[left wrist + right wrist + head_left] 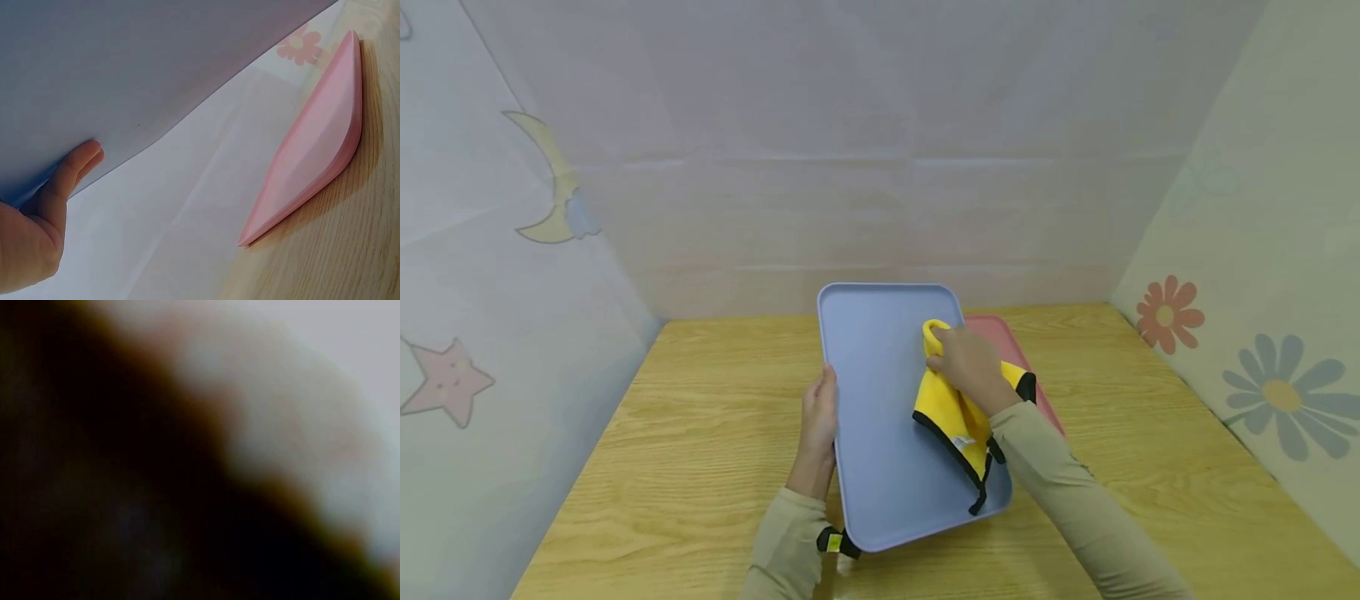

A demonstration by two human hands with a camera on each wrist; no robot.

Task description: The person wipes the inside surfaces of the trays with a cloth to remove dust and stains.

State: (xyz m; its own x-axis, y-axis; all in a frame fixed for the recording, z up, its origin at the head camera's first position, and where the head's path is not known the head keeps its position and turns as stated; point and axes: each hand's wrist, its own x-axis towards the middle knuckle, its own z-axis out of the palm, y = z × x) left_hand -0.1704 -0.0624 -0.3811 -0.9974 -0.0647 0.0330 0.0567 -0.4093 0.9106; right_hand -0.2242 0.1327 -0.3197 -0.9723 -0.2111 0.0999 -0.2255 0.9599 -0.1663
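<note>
My left hand [818,417] grips the left edge of a light blue rectangular tray [880,433], its fingers reaching behind the tray. Raised off the wooden table, the tray leans with its inner face toward me. In the left wrist view the underside of the blue tray [125,69] shows, with the fingers of that hand [65,175] against it. Over the tray's right side, my right hand [966,362] holds a bunched yellow cloth [946,408] with black edging and a black tie. The right wrist view is dark and blurred.
A pink tray [996,333] lies on the wooden table [715,400] behind the blue one, partly hidden by it in the head view. Pale walls [880,208] with printed flowers, a moon and a star stand around the table's back and sides.
</note>
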